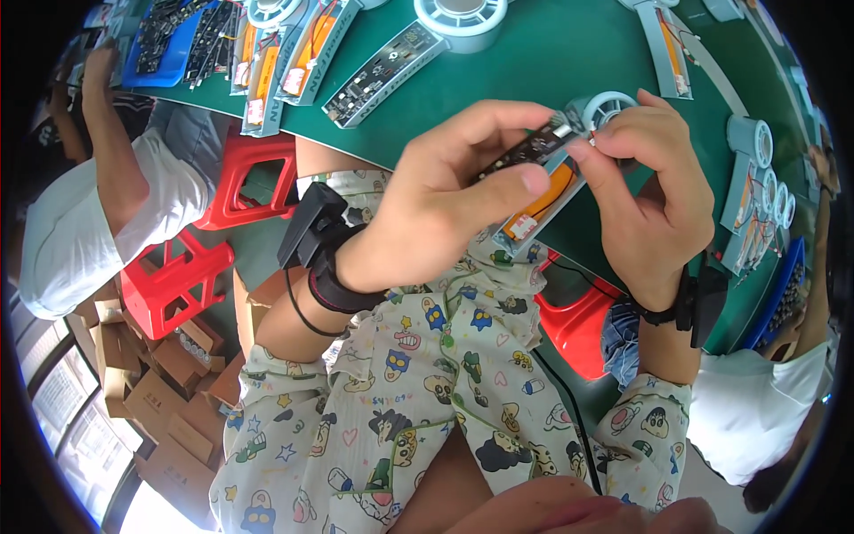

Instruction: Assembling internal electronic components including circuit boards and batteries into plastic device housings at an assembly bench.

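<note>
Hands are meeting in the middle-right of the frame, above the lap in cartoon-print clothes [427, 400] — both working on one small fan half-shell [556, 182] with an orange battery showing in its handle. The left hand [436, 209] is gripping the handle, thumb pressed flat along its lower side and forefinger stretched over the dark circuit board [525, 147] on top. The right hand [654, 200] is closing thumb and forefinger together in a tight pinch at the board's upper end, just by the round fan ring; what sits between those fingertips is too small to tell. To do this well, the left hand should be holding the shell steady and level while the right is working with fingertips only — light pressure, no twisting of the thin wires. Beyond the hands, the green table [534, 62] is carrying more fan shells [391, 62] in a row across the upper frame, with a blue tray [169, 44] of parts at upper left. Red stools [178, 276] are standing below the table's edge, beside another person's white sleeve [80, 231].
</note>
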{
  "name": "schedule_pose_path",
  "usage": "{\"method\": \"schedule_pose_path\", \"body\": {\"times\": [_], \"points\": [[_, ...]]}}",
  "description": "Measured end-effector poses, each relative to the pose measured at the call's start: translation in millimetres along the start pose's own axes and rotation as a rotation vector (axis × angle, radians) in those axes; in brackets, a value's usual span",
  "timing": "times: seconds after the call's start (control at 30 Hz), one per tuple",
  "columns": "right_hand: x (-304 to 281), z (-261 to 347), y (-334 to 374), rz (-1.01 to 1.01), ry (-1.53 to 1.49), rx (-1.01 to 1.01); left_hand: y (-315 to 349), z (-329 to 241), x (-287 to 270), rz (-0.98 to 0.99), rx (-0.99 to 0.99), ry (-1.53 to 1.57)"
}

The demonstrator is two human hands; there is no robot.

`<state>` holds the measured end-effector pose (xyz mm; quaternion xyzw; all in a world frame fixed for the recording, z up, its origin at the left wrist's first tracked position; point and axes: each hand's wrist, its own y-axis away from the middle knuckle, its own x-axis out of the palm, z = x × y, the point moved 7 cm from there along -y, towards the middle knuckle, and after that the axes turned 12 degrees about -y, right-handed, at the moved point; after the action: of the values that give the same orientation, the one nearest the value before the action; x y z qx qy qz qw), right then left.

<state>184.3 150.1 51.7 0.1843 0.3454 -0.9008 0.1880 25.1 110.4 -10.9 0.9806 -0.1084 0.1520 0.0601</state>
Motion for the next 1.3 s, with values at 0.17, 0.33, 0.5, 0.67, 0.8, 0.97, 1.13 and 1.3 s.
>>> {"method": "schedule_pose_path", "body": {"times": [0.17, 0.33, 0.5, 0.67, 0.8, 0.97, 1.13, 1.3], "points": [[1, 6, 0, -0.008, 0.152, -0.039, 3, -2, 6, -0.019, -0.100, -0.084], [5, 13, 3, 0.036, 0.288, -0.098, 7, -11, 3, -0.102, -0.111, -0.267], [3, 16, 8, 0.000, 0.248, -0.154, 6, -14, 4, -0.044, -0.277, -0.216], [6, 16, 8, 0.033, 0.305, -0.193, 0, -16, 3, 0.012, -0.308, -0.215], [7, 5, 0, 0.065, 0.267, -0.182, -9, -20, -8, 0.012, -0.276, -0.421], [10, 13, -23, 0.190, 0.264, -0.166, -9, -41, -22, 0.061, -0.268, -0.492], [19, 8, -5, 0.311, 0.222, -0.204, -8, -19, -24, 0.185, -0.004, -0.608], [15, 25, 5, 0.330, 0.237, -0.271, -1, -22, -12, 0.270, -0.039, -0.538]]}}
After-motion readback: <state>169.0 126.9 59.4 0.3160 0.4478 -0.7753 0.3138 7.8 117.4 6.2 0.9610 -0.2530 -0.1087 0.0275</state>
